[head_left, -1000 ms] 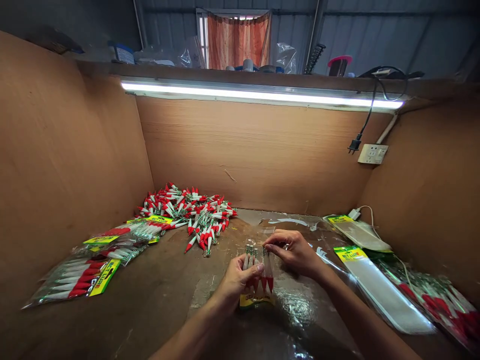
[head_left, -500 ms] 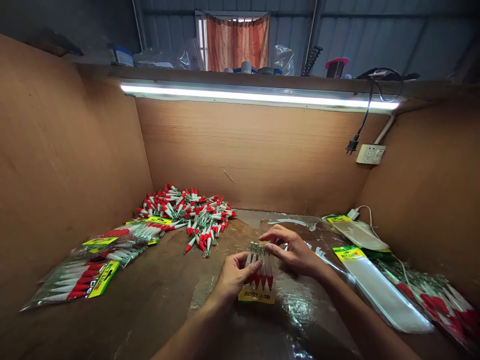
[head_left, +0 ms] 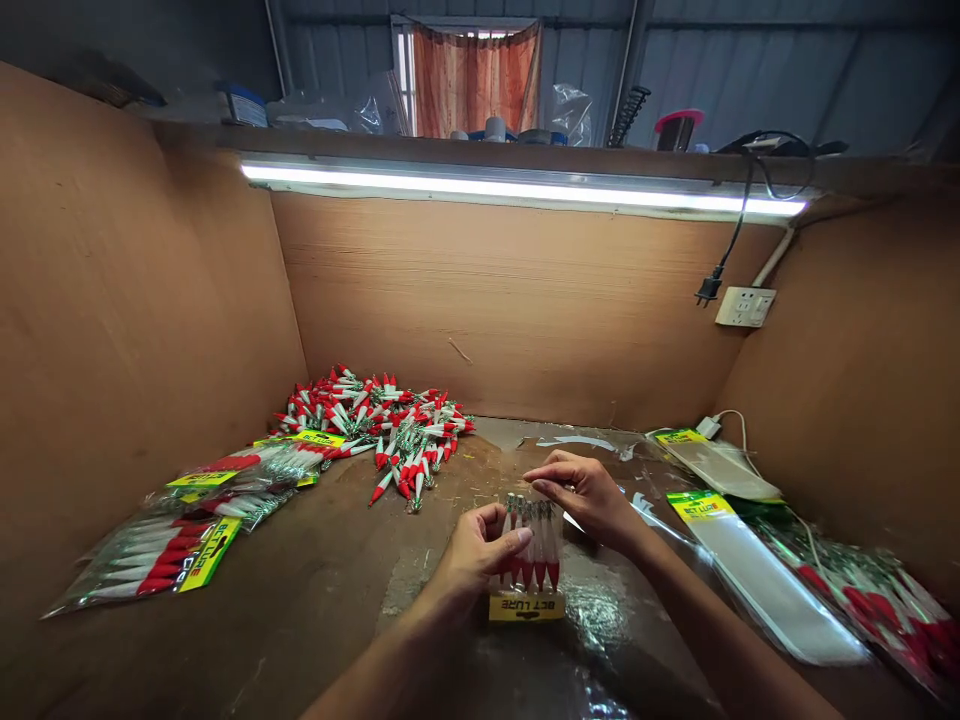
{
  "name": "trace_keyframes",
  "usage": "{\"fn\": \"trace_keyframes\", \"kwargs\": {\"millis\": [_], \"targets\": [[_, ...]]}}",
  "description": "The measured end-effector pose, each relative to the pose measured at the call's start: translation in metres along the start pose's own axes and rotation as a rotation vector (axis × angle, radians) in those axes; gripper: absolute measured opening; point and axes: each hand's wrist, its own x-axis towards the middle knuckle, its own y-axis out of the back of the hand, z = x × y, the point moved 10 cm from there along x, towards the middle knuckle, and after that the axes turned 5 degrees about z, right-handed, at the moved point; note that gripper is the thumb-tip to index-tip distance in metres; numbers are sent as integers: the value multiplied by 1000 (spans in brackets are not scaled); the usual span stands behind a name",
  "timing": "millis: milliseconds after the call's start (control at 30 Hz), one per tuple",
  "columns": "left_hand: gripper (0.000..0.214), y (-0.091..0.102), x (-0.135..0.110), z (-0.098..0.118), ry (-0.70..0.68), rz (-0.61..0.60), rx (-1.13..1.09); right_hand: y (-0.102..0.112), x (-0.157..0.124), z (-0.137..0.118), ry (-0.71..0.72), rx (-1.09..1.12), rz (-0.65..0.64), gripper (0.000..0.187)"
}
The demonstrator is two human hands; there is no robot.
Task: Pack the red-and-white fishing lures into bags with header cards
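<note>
My left hand (head_left: 484,550) grips a clear packet of fishing lures (head_left: 534,565) by its left side, thumb across the front. Inside, several red-and-white lures stand with red tips down and green hooks up. The packet's yellow header card (head_left: 526,607) is at the bottom, its print upside down. Just above the hook end is my right hand (head_left: 581,492), thumb and forefinger pinched together. Whatever those fingertips hold, if anything, is too small to make out. A pale sliver (head_left: 576,523) shows under the right hand.
Loose lures (head_left: 405,420) are heaped at the back left. Filled packets (head_left: 172,560) lie at the left. At the right are flat clear bags (head_left: 765,570) with yellow-green headers, beside more packed lures (head_left: 885,600). A black plug (head_left: 707,288) hangs near the wall socket (head_left: 745,306).
The packet and my left hand have shifted slightly right and toward me. My right fingertips have come up off the packet's hook end and closed together.
</note>
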Motion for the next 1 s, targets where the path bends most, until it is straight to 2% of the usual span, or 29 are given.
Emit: {"fn": "trace_keyframes", "kwargs": {"millis": [67,267,400,600,700,733,833,867,900,967,1000], "targets": [[37,-1,-1,3,-21,3,21,-1,-1,-5,10,16,-11,20],[36,3,-2,6,-32,39,3,-16,-5,-16,35,52,-147,15],[36,5,-2,11,-70,58,27,-12,-4,-13,51,28,-112,14],[47,-7,-1,13,-54,-45,-77,-14,-5,-13,48,62,-153,17],[45,-3,1,13,-63,1,-68,-20,-6,-8,-26,165,-139,17],[42,1,1,14,-71,31,-47,-23,-6,-5,-63,210,-123,23],[38,11,0,15,-75,117,-11,-25,-6,10,-179,321,-28,62],[38,13,-1,16,-65,133,-20,-27,-6,15,-213,336,-15,65],[40,13,-2,16,-52,136,-40,-30,-7,20,-244,339,-17,58],[42,9,-5,17,-29,119,-93,-36,-8,27,-299,332,-50,32],[44,7,-5,19,-21,106,-122,-37,-8,29,-323,329,-60,26]]}}
